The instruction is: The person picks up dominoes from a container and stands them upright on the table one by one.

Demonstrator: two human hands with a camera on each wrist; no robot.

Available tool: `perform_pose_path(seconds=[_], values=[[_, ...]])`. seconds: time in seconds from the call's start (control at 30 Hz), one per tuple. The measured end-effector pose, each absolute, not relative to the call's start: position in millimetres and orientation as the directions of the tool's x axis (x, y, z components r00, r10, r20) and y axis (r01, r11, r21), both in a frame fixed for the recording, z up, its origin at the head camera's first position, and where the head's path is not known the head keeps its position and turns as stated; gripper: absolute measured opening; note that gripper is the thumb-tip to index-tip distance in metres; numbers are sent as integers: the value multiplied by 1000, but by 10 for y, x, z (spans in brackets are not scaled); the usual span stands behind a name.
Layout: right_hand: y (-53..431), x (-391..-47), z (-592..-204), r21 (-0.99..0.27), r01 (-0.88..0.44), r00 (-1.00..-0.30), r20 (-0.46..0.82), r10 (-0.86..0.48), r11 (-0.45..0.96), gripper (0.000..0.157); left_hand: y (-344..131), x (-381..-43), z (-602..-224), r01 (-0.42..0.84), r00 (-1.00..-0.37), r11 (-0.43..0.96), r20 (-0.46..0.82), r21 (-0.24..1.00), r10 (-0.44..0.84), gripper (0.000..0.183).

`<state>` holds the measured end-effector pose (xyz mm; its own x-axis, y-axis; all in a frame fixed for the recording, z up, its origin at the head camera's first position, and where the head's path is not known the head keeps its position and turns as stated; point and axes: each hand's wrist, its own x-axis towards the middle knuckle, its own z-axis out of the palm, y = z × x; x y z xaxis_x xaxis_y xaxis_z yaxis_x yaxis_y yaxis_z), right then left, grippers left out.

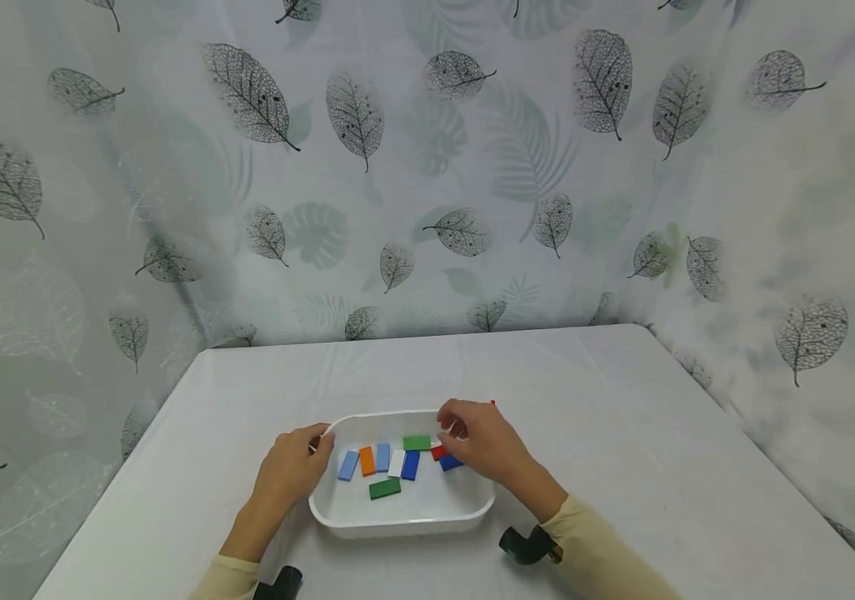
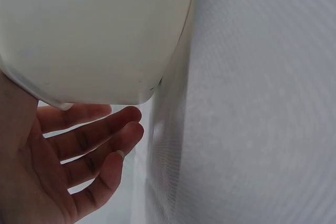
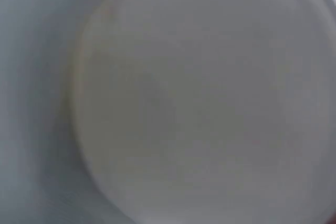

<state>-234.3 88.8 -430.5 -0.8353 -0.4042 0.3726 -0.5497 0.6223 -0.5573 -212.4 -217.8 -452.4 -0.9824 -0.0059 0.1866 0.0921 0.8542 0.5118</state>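
A white rectangular tray point(image 1: 427, 528) stands on the table in front of me, with several flat coloured blocks inside. My left hand point(image 1: 294, 462) holds its far left corner; in the left wrist view the fingers point(image 2: 97, 129) curve loosely along the outside, the thumb hidden by the tray wall. At the far right corner my right hand point(image 1: 486, 442) grips the rim between thumb and curved fingers, covering part of a red block point(image 1: 438, 452) and a dark blue block point(image 1: 450, 462). The tray's pale, blurred outer side point(image 3: 210, 103) fills the right wrist view. A small red bit point(image 1: 492, 402) shows just beyond the right hand.
Light blue blocks point(image 1: 348, 466), an orange block point(image 1: 367, 461), a white block point(image 1: 396, 463) and green blocks point(image 1: 385, 488) lie in the tray. A white cloth covers the table point(image 1: 660, 467). Leaf-patterned curtains point(image 1: 412, 192) stand behind and at both sides.
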Motion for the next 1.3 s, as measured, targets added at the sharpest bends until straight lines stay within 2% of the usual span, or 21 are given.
perform_pose_path(seconds=[0.13, 0.43, 0.67, 1.03, 1.3], values=[[847, -2343, -4424, -480, -564, -826, 310, -471, 672, 22, -2166, -2133, -4523, 101, -983, 853, 184, 512, 6, 33], [797, -2338, -4451, -415, -548, -836, 288, -467, 726, 25, -2160, -2140, -4502, 98, -983, 852, 182, 515, 3, 34], [780, -2359, -4458, -294, -558, -830, 225, -511, 776, 22, -2164, -2137, -4495, 97, -983, 850, 182, 518, 2, 33], [764, -2375, -4509, -144, -602, -797, 172, -579, 785, 19, -2169, -2137, -4501, 98, -984, 847, 176, 522, 5, 33], [759, -2364, -4473, -98, -624, -779, 151, -608, 776, 21, -2165, -2139, -4504, 107, -983, 844, 184, 526, 10, 32]])
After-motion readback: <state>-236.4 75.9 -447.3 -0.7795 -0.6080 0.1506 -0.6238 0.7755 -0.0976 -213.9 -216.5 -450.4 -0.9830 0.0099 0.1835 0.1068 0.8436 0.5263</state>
